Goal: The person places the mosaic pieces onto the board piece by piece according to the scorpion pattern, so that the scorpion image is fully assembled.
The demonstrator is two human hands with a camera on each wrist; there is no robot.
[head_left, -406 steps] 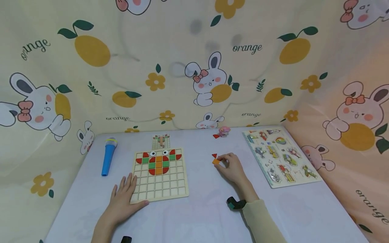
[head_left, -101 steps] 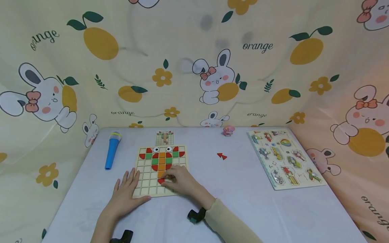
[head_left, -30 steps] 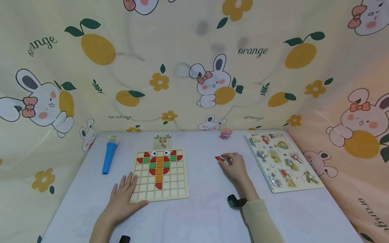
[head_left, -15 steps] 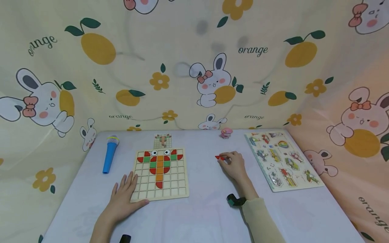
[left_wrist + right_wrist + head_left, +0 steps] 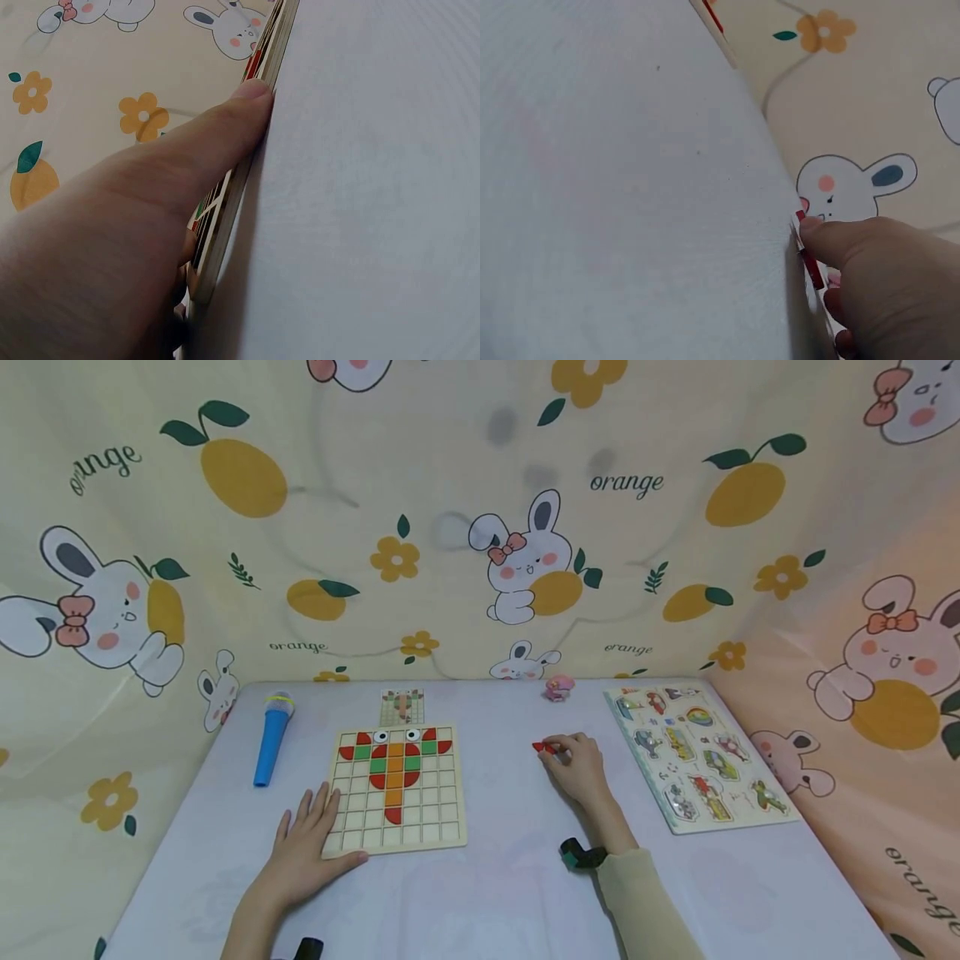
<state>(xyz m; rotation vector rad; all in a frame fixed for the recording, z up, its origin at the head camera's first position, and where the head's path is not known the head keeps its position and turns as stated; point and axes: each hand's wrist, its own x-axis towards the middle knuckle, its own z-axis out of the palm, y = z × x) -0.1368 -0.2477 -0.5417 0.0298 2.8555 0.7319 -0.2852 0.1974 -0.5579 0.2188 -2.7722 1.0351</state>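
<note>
My left hand (image 5: pixel 303 852) lies with fingers spread at the lower left corner of a wooden grid board (image 5: pixel 442 806). In the left wrist view, its thumb (image 5: pixel 225 135) lies along the board's front edge. A pattern of red, green and orange tiles with two eye tiles (image 5: pixel 381 737) fills the upper middle of the grid, ending below in a red rounded tile (image 5: pixel 393 816). To the right of the board, my right hand (image 5: pixel 581 772) pinches a red triangular tile (image 5: pixel 550 749) between thumb and forefinger, close over the table. A second red triangular tile (image 5: pixel 537 746) sits beside it, partly hidden.
Behind the board lies a small pattern card (image 5: pixel 402 707). A blue toy microphone (image 5: pixel 272 743) is at the left, a pink figurine (image 5: pixel 558 687) at the back edge, and a picture puzzle board (image 5: pixel 701 760) at the right. Patterned cloth (image 5: pixel 420 468) hangs behind the table.
Since the oldest frame, orange tiles and a red rounded tile have joined the pattern's lower end. My right hand went to the board, then back to the red triangles. My left hand stays put.
</note>
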